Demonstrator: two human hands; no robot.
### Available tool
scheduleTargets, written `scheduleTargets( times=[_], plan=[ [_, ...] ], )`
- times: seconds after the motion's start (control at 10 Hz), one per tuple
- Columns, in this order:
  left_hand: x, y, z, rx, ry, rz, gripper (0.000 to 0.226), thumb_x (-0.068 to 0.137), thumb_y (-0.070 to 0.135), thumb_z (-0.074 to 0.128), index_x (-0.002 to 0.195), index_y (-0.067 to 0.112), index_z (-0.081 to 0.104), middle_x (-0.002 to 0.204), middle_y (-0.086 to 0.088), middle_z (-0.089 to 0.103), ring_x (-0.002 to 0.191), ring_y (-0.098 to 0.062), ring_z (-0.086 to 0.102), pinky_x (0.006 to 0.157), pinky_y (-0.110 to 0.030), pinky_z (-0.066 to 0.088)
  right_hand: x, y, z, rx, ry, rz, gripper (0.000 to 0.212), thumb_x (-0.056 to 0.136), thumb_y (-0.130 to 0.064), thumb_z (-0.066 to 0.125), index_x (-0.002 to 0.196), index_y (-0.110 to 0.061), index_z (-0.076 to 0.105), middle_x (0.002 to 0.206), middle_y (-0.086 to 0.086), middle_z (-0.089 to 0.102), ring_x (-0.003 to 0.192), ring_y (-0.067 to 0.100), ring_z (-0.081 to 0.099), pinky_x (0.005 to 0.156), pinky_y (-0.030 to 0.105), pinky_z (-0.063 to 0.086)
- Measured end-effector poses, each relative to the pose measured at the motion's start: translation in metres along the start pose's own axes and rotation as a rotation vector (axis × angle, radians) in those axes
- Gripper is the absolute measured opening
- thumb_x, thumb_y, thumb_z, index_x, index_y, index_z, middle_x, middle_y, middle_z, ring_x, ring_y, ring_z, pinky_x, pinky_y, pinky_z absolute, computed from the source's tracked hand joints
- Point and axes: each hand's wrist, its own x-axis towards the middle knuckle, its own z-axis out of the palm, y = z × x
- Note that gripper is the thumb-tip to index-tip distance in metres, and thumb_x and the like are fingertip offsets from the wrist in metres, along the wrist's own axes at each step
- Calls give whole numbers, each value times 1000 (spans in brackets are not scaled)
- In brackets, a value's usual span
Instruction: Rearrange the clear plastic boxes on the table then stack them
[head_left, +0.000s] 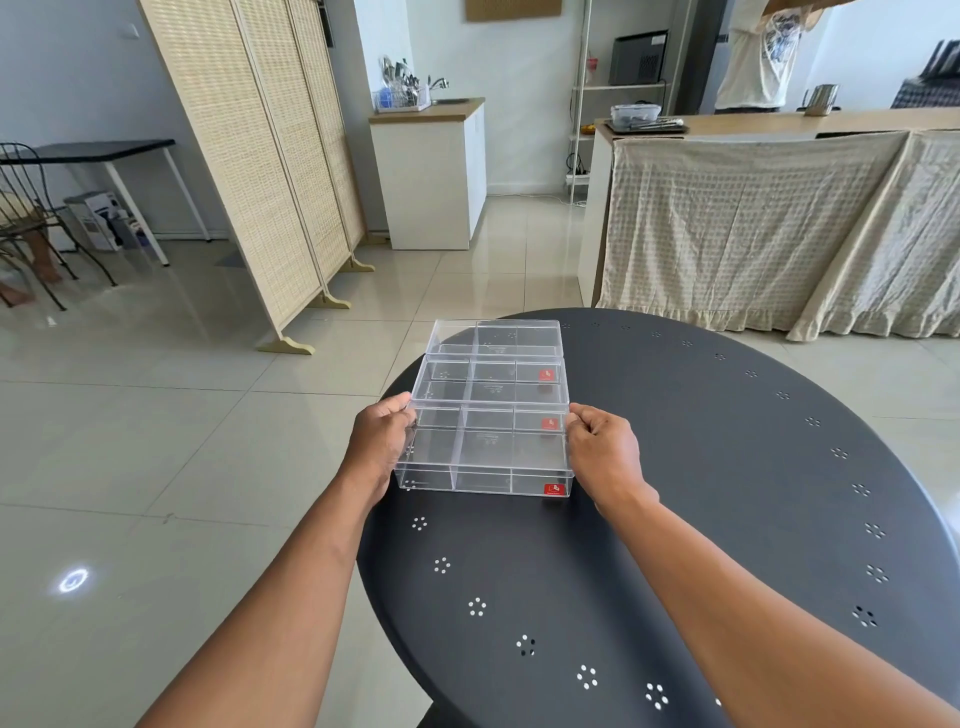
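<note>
Table (675, 519) cut off at right, bottom edges

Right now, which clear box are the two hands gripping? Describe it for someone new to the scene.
On the round black table, three clear plastic boxes sit in a row running away from the camera. The left hand and right hand grip the nearest box; it alone has hands on its sides.

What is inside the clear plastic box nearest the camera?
The nearest clear box looks empty: only its clear dividers and a red label on the front wall show. The left hand and right hand cover its side edges.
</note>
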Motion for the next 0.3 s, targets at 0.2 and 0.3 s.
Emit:
scheduleTargets(
  times=[0.2,0.3],
  plan=[
    [-11,5,0,70,66,65,50,103,16,59,149,0,52,152,-14,59,139,-27,58,120,-41,43,0,-1,-3,-10,33,-9,32,100,-19,44,82,-2,65,68,6,67,62,24,50,61,35,52],
    [-18,10,-1,205,156,150,51,102,25,59,147,2,56,150,-13,61,141,-27,57,120,-41,43,-3,-2,-12,-34,83,6,31,102,-18,46,83,-4,66,74,-2,56,70,17,43,67,30,43]
  ],
)
